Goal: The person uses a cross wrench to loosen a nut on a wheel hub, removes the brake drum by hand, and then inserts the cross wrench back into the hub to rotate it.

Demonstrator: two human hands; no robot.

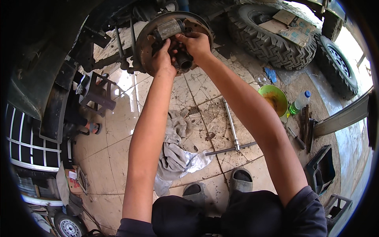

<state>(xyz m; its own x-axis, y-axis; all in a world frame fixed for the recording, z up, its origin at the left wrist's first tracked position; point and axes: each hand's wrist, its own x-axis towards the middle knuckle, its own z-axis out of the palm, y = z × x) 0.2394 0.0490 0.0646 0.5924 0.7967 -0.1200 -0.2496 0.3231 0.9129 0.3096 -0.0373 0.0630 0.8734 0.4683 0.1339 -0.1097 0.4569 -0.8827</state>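
Both my arms reach forward to a rusty brake backing plate [146, 49] on a vehicle's axle. A grey cylindrical part [169, 30], which looks like a wheel cylinder, sits across the plate's upper half. My left hand [162, 61] is just below its left end, thumb up and fingers curled inward. To the right, my right hand [195, 45] has its thumb and fingers bent in beneath the cylinder's right end. Between and below the hands, a dark hollow axle tube [184, 63] points toward me. Whatever the fingers grip is dark and mostly hidden by them.
A cross-shaped wheel wrench [236, 144] and a grey cloth [173, 138] lie on the cracked tiles. Rightward are a green bowl [274, 98], a bottle [301, 102] and a large tyre [272, 43] with cardboard on it. A dark stool [98, 94] stands left.
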